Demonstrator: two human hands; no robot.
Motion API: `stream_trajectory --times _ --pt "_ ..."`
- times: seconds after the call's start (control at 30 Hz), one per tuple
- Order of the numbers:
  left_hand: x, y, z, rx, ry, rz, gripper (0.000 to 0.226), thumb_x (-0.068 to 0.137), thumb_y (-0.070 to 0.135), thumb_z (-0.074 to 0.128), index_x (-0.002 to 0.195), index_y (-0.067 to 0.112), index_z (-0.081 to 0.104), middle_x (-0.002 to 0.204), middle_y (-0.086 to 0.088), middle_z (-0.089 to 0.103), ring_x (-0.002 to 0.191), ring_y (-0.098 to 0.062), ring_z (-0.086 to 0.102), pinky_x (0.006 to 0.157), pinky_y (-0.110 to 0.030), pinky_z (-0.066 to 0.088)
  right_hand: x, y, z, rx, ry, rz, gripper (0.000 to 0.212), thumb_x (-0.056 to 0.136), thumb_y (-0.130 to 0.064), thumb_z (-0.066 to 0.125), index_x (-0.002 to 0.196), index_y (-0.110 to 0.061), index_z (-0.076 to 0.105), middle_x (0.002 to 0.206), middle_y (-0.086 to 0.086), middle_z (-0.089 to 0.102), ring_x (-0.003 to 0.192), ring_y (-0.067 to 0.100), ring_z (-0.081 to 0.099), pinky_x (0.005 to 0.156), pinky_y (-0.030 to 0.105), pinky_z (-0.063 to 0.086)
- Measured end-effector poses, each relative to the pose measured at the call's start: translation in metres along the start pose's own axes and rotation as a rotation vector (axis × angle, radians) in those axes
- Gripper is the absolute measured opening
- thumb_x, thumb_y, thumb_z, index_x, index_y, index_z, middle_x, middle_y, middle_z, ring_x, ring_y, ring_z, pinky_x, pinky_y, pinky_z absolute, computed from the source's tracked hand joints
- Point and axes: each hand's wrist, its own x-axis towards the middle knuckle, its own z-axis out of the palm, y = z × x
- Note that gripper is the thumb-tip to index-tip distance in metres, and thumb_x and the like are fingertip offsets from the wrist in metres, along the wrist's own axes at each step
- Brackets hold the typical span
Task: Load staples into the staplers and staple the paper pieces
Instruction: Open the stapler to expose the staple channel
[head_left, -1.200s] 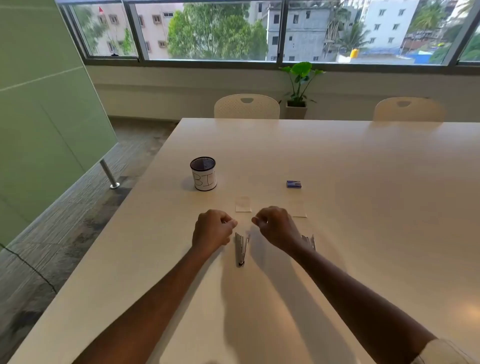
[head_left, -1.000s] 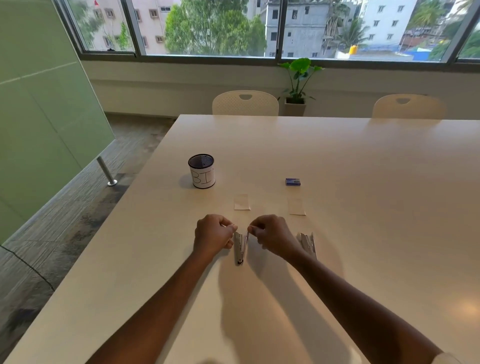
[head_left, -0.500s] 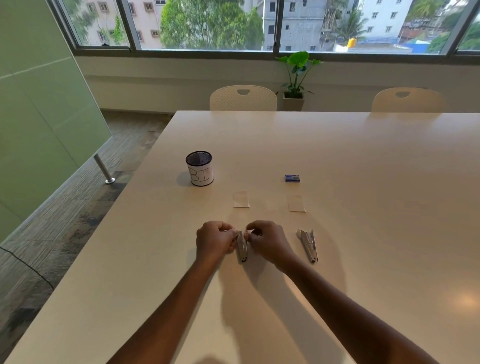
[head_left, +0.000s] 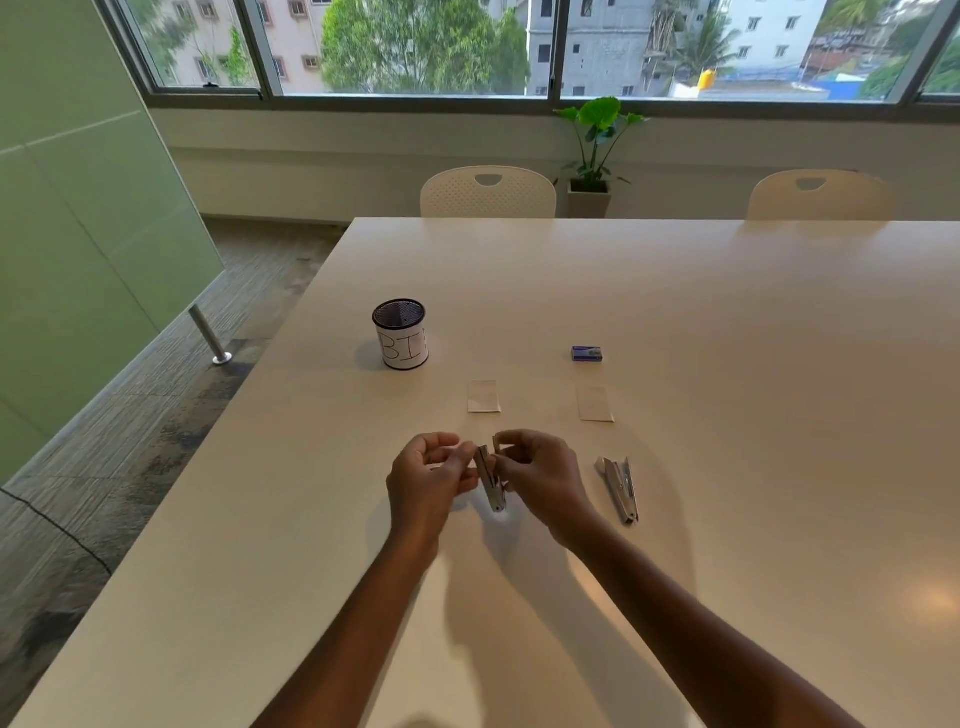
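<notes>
While left hand (head_left: 430, 479) pinches stapler (head_left: 491, 486), right hand (head_left: 541, 477) pinches its far end, stapler seemingly off table (head_left: 727, 312)

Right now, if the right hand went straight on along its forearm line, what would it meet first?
The stapler that the right hand pinches comes first, with the left hand just across it; beyond, perhaps the left paper piece.

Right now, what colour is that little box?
The little box is blue, clearest in the head view.

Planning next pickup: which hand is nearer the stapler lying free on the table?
Right. The right hand sits just left of the free stapler; the left hand is farther left, past the held stapler.
</notes>
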Motion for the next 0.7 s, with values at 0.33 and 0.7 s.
stream_trajectory --times 0.33,0.7 --pt "-0.001 -0.002 0.002 -0.202 -0.184 -0.106 0.018 0.099 0.015 0.075 0.115 0.008 0.076 0.102 -0.014 0.083 0.096 -0.033 0.082 0.092 -0.046 0.065 -0.006 -0.010 -0.003 0.090 0.023 -0.038 0.023 0.091 -0.006 0.082 0.113 -0.013 0.077 0.099 0.005 0.081 0.093 0.018 0.080 0.087 0.038 0.068" --pt "0.002 0.008 0.006 -0.161 -0.047 -0.081 0.011 0.103 0.003 0.064 0.108 0.004 0.074 0.091 -0.013 0.082 0.090 -0.032 0.081 0.077 -0.035 0.068 -0.009 -0.009 -0.008 0.189 0.091 -0.005 0.017 0.096 0.001 0.073 0.109 -0.010 0.072 0.099 0.010 0.081 0.092 0.022 0.081 0.085 0.042 0.068"
